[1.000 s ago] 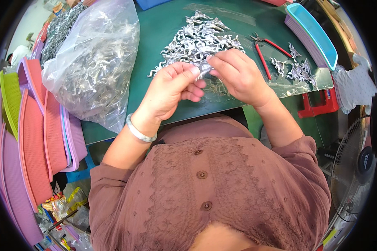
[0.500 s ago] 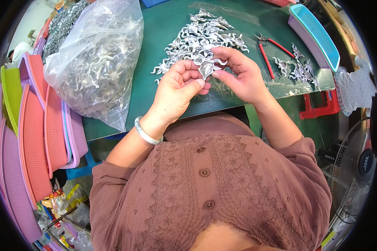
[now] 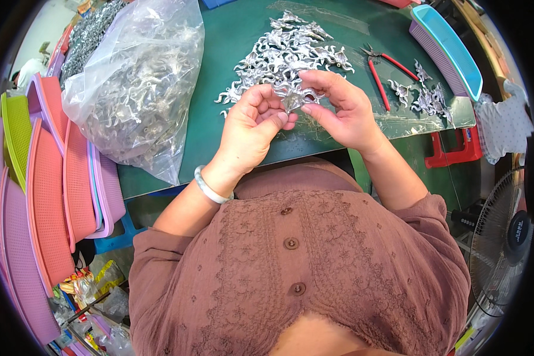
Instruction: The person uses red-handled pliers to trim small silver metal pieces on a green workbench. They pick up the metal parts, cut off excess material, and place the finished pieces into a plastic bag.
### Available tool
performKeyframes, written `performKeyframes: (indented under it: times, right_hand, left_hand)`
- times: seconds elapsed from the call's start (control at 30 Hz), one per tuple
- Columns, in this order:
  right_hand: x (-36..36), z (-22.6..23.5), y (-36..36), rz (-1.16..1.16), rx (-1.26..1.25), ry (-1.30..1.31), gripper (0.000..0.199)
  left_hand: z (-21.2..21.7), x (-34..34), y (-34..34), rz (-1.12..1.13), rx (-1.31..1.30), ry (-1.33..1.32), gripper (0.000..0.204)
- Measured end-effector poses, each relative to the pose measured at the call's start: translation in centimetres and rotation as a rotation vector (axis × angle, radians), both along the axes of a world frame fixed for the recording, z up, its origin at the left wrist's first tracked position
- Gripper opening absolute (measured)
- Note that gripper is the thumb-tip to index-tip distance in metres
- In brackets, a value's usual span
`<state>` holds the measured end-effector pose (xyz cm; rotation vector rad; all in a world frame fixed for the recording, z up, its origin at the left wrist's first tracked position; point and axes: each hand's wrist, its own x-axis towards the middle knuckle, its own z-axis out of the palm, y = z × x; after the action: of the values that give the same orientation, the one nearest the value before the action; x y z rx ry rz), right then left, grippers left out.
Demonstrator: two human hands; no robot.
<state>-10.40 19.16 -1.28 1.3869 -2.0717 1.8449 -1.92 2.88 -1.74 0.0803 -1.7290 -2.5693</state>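
Between my two hands, in front of the pile, is a silvery metal casting (image 3: 292, 99) with curled, horn-like arms. My left hand (image 3: 247, 132) pinches its lower left side between thumb and fingers. On the other side, my right hand (image 3: 349, 114) has its thumb and bent forefinger at the piece's right edge; the exact contact is partly hidden. Just beyond them, a heap of similar metal castings (image 3: 291, 50) lies on the green table (image 3: 234, 24). Red-handled cutting pliers (image 3: 378, 83) rest right of the heap, jaws away from me. Several more castings (image 3: 430, 101) lie beside the pliers.
A large clear plastic bag (image 3: 139, 89) full of castings stands on the table's left side. Stacked pink and purple baskets (image 3: 47, 202) crowd the left. A blue-and-purple basket (image 3: 448, 53) sits at the far right edge, with a red stool (image 3: 457, 148) and a fan (image 3: 501, 228) below.
The casting has been turned in my fingers: its pale, outlined face showed before, and a darker, more uneven side shows now. Both hands have stayed in nearly the same place.
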Motion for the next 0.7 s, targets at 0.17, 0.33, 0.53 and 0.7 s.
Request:
performKeyframes:
  times: [0.17,0.33,0.53,0.7]
  right_hand:
    - [0.0,-0.1,-0.1,0.023,-0.025,-0.028,0.044]
    - [-0.2,-0.3,-0.2,0.066,-0.031,-0.05,0.048]
    - [-0.1,-0.2,-0.5,0.118,-0.021,-0.169,0.048]
    - [0.0,-0.7,-0.6,0.211,0.052,-0.368,0.042]
  left_hand:
    - [0.1,0.1,0.0,-0.009,0.022,-0.028,0.026]
    - [0.5,0.2,0.0,-0.067,0.081,-0.089,0.024]
    - [0.6,0.4,-0.3,-0.155,0.247,-0.138,0.026]
    - [0.4,0.4,-1.0,-0.325,0.411,-0.245,0.031]
